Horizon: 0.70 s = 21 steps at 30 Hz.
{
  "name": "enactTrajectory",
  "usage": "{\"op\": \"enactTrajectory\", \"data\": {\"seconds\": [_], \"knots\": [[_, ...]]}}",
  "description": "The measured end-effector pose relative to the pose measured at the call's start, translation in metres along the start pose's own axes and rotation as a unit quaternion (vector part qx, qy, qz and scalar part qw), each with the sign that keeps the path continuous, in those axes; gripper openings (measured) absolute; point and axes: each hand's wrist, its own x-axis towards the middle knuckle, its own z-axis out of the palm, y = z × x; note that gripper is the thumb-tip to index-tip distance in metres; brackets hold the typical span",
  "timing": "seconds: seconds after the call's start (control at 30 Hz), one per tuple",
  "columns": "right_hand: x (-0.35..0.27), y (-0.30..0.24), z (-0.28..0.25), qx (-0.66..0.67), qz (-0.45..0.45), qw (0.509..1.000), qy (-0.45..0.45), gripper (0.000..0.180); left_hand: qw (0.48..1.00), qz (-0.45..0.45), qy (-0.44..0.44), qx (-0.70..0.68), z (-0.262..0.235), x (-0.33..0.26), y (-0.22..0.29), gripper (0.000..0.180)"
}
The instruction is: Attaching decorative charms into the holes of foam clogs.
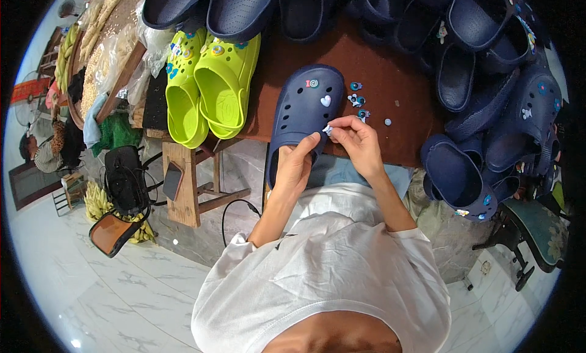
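A navy clog (297, 111) lies toe-away on the brown tabletop, with a pink-and-green swirl charm (312, 83) and a white heart charm (326, 101) in its upper. My left hand (296, 164) grips the clog at its opening, thumb over the edge and fingers inside, partly hidden. My right hand (357, 142) pinches a small white charm (328, 130) beside the clog's right side. Several blue charms (356, 100) sit in a column right of the clog, and a small pale round piece (387, 122) lies farther right.
Lime-green clogs (223, 87) with charms stand at the left table edge. Navy clogs (241, 11) line the far side, and more navy clogs (455, 170) are heaped at the right. A wooden stool (181, 182), a black bag (124, 179) and a dark chair (531, 231) stand around the table.
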Motion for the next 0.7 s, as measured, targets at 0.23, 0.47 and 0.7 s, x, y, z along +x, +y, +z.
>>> {"op": "enactTrajectory", "data": {"seconds": [0.23,0.47,0.7], "knots": [[0.005,0.006,-0.001,-0.024,-0.022,0.999,0.014,0.017,1.000,0.021,0.000,-0.005,0.001,-0.002,-0.005,0.045],[0.010,-0.001,-0.006,0.007,0.073,0.997,0.014,0.010,1.000,0.021,0.012,0.007,0.003,-0.005,-0.006,0.041],[0.013,0.000,-0.001,-0.003,0.122,0.992,-0.027,0.011,0.999,0.014,0.050,0.013,0.004,-0.014,0.001,0.029]]}}
